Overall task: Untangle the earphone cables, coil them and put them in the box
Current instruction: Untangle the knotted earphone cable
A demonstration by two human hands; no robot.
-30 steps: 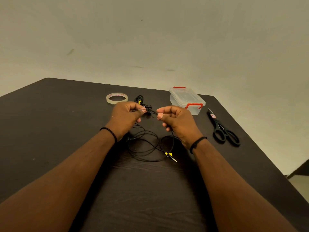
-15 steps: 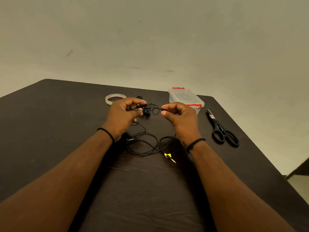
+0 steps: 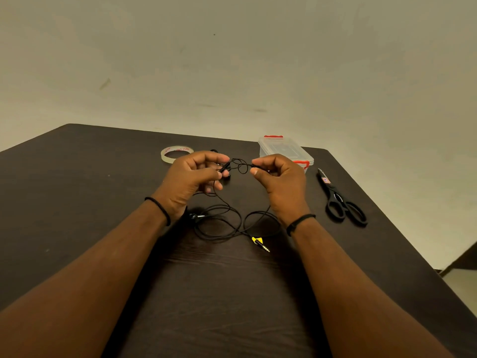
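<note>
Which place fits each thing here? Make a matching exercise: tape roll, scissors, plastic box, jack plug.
Things:
1. tape roll
2. scissors
3. plastic box
4. jack plug

Places:
A. on the table nearest the camera, between the forearms
B. far side, behind the left hand
C. at the table's right edge
D. far side, behind the right hand, lid shut

Pairs: 1-B, 2-C, 3-D, 4-A
</note>
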